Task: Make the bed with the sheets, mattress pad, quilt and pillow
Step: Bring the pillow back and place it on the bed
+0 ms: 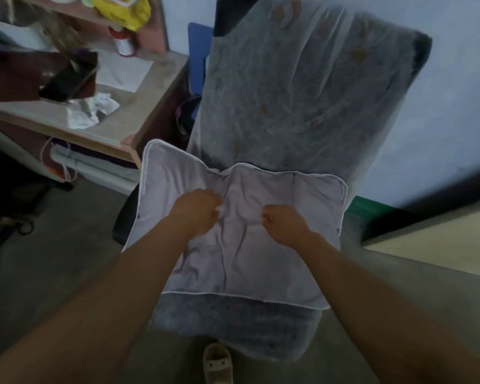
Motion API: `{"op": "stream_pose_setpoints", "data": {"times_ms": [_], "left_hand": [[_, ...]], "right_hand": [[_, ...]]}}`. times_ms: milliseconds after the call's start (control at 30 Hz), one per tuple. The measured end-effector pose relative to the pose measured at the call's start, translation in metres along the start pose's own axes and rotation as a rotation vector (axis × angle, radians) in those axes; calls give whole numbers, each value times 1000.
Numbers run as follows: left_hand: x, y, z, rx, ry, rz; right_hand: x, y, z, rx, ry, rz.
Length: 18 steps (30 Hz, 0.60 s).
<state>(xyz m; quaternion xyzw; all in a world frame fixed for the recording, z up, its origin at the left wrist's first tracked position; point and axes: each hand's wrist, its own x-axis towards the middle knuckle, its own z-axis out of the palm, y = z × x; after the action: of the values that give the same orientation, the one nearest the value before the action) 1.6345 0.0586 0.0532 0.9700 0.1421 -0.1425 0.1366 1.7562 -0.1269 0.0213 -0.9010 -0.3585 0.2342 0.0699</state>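
Head view: the pillow (247, 261) is laid across the near end of the bed (302, 92), overhanging its left edge. Its cover is pinched at mid-surface by the left hand (197, 210) and the right hand (284, 224). The fingers (214, 201) are tightly curled and the tips are hidden. Items on the desk (150, 87) are blurred.

Pale blue wall (455, 79), grey floor (67, 259), cluttered desk (139, 106) left.

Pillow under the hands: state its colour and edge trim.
Pale lilac-grey pillow with white piping along its edges; head view shows it best.
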Motion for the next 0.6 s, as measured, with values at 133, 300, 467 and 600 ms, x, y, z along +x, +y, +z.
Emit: {"op": "stream_pose_setpoints", "data": {"times_ms": [133, 300, 467, 600], "left_hand": [[80, -22, 23, 122, -13, -11], [142, -44, 58, 337, -90, -66], [170, -69, 109, 450, -202, -101], [178, -84, 144, 360, -157, -26]], "right_hand": [[73, 36, 11, -220, -63, -3], [133, 66, 40, -364, -93, 33], [163, 84, 84, -475, -13, 28], [178, 89, 109, -488, -26, -15]]}}
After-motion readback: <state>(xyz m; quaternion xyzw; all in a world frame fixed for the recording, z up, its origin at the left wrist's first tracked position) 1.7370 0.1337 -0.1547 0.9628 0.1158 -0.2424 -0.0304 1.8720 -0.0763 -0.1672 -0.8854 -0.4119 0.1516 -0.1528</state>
